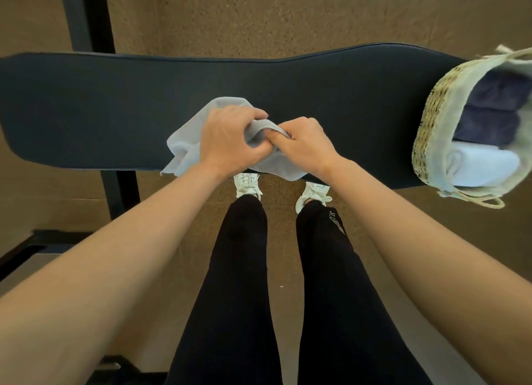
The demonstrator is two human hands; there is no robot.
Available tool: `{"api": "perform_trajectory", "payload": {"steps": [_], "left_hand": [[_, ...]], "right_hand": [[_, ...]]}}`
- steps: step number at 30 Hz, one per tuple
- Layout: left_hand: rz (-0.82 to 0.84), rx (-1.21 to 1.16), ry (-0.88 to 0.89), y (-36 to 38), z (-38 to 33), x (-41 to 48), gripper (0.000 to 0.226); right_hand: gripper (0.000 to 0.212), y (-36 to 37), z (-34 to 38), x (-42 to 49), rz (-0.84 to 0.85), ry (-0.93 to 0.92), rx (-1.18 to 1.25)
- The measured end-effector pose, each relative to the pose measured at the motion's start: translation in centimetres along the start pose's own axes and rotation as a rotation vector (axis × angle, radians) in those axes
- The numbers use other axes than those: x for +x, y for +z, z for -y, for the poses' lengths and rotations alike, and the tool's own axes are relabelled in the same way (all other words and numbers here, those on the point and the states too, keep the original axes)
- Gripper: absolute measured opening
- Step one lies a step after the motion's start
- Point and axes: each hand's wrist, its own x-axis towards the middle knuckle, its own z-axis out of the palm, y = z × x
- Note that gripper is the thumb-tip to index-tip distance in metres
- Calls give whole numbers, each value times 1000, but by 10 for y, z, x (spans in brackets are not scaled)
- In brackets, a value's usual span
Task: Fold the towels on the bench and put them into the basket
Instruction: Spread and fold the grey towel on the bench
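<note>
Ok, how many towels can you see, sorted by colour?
Grey towel: 1, on the bench
Navy towels: 2, in the basket
White towel: 1, in the basket
Total: 4

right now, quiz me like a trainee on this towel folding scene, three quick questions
1. The grey towel is gripped by: A one hand, B both hands, C neither.
2. True or false: the basket is empty.
3. Fill in: the basket stands at the bench's ___ end.
Key: 1 B, left hand and right hand both grip it. 2 False, folded towels lie inside. 3 right.
</note>
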Motion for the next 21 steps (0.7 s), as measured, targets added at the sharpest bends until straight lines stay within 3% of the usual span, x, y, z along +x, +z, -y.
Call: {"api": "perform_trajectory", "payload": {"steps": [2, 5, 8, 12, 17, 21], "left_hand": [[-32, 7, -23, 4, -9, 1, 20], [-98, 89, -190, 6, -5, -2, 19], [-53, 156, -310, -1, 8, -10, 21], [-17, 224, -436, -17, 22, -22, 25], [-32, 79, -763, -34, 33, -18, 37], [-56, 65, -761, -57, 15, 3, 41]], "right_hand": [[59, -4, -4, -3, -39, 10, -27], [62, -12, -12, -11, -77, 8, -43], [62, -23, -24, -18, -151, 30, -57], [45, -39, -43, -23, -296, 54, -122], [25, -58, -54, -19, -385, 97, -33], [24, -90, -44, -13, -482, 147, 59]]}}
